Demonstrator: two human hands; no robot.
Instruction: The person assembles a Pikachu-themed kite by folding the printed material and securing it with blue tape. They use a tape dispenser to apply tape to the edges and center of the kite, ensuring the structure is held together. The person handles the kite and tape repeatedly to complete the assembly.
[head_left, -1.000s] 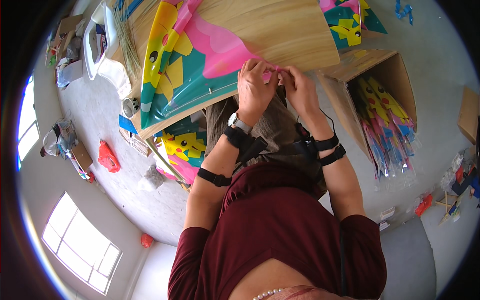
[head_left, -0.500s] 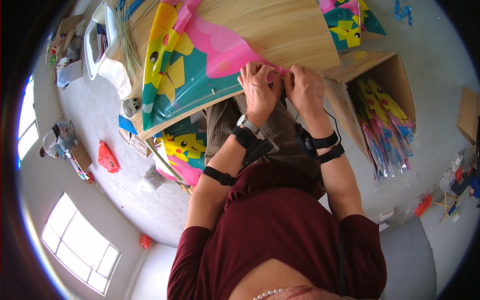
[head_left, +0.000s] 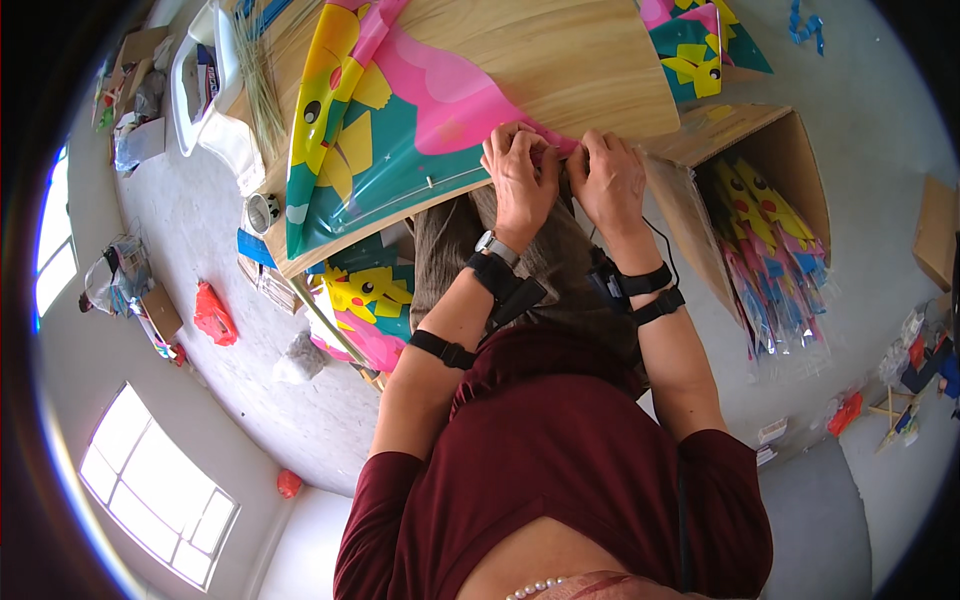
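Printed plastic sheet, pink, green and yellow, pinched at its right corner by two bare hands

Printed sheet (head_left: 445,115): one, glossy, with a yellow cartoon figure; lying on the tabletop along the near edge, its left part folded over, its pink corner reaching right to the fingers. Thin rod (head_left: 372,208) along the lower margin, with a small white fitting (head_left: 430,182).

Left hand (head_left: 518,180): fingers bent, thumb and fingertips drawn nearly together on the sheet's pink edge; exact contact partly hidden. Silver-coloured watch (head_left: 496,247) at the wrist.

Right hand (head_left: 607,185): just beside the left, fingers curled, thumb and forefinger closed on the tip of the same corner; fingertips partly hidden by the hand.

Table (head_left: 590,60): pale wood grain, rounded right corner. At its left side, a bundle of thin sticks (head_left: 262,110), a white plastic tub (head_left: 225,145) and a small round container (head_left: 262,213).

Below the table, left: further printed sheets (head_left: 365,295), same colours.

Right of the table: open cardboard box (head_left: 685,235), tipped on its side, with clear-wrapped printed pieces (head_left: 765,230) projecting from its mouth. Beyond the table's right edge, another printed piece (head_left: 695,65); farther out, a blue ribbon (head_left: 805,28) on the grey floor (head_left: 870,100).

Floor, left: red bag (head_left: 213,315); pale translucent bag (head_left: 298,360).
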